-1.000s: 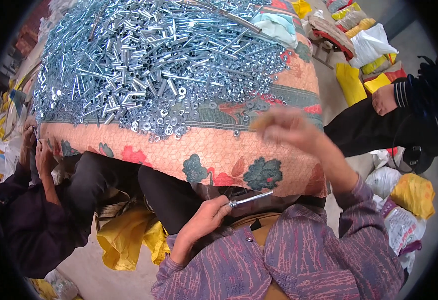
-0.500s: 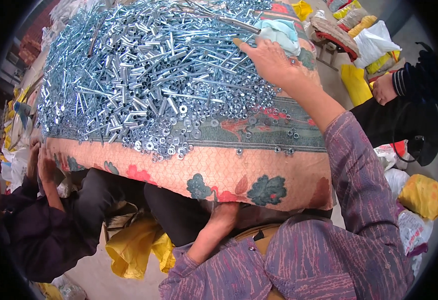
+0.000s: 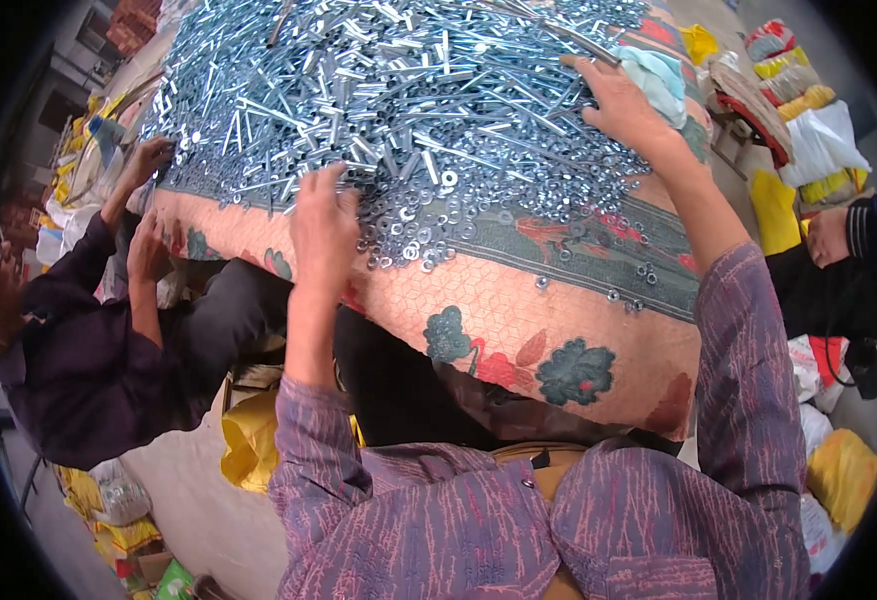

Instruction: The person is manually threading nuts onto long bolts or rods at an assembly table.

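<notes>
1. Spread over a big table, a floral cloth (image 3: 559,320) in peach and green is carrying a huge heap of bolts and washers (image 3: 379,90), silvery and tangled, filling the surface from about nine o'clock round to two o'clock.

2. Near the six o'clock edge of the heap, the person's left hand (image 3: 324,225) is pressing down among the loose washers (image 3: 414,235), fingers curled narrow; whether it is pinching one I cannot tell.

3. Out at two o'clock, the right hand (image 3: 624,105) is lying spread wide on the long bolts, palm down, just beside a pale blue rag (image 3: 659,75); it is gripping nothing that I can see.

4. To my eye, the picking would go best with the fingertips raking a few washers clear of the pile before closing on one, since the pieces are lying interlocked and the cloth is sloping toward the near edge, where strays (image 3: 644,270) are already sitting apart.

5. At nine o'clock, a co-worker in a dark sleeve (image 3: 79,330) is reaching both hands to the table's far-left corner.

6. At three o'clock, another person's hand (image 3: 827,235) is showing beside bags in yellow and white (image 3: 809,150); more yellow sacks (image 3: 249,440) are lying below the table.
</notes>
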The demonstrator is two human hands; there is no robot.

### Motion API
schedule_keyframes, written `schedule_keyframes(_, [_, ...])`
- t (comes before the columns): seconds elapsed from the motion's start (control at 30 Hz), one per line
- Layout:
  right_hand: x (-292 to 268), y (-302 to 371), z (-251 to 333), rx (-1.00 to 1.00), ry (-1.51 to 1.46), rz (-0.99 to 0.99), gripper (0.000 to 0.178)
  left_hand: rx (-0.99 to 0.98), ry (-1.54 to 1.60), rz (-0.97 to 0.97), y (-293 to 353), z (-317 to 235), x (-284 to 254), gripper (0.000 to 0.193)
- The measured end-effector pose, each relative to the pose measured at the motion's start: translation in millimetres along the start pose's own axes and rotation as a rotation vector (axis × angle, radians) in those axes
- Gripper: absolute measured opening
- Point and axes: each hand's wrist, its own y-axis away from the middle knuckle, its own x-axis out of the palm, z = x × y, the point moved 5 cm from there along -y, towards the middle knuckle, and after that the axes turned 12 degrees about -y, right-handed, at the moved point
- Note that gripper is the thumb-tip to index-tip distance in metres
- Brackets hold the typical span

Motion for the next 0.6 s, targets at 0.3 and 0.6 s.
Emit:
schedule_keyframes(0.3, [8.2, 12.4, 2.9, 0.076, 0.041, 0.033, 0.031, 0.059, 0.004, 0.073, -6.0, 8.8, 16.9, 0.029])
schedule_keyframes(0.6, [-5.9, 21.6, 27.8, 0.029, 0.089, -0.086, 0.023, 0.038, 0.097, 0.087, -4.4, 6.9, 20.2, 0.026])
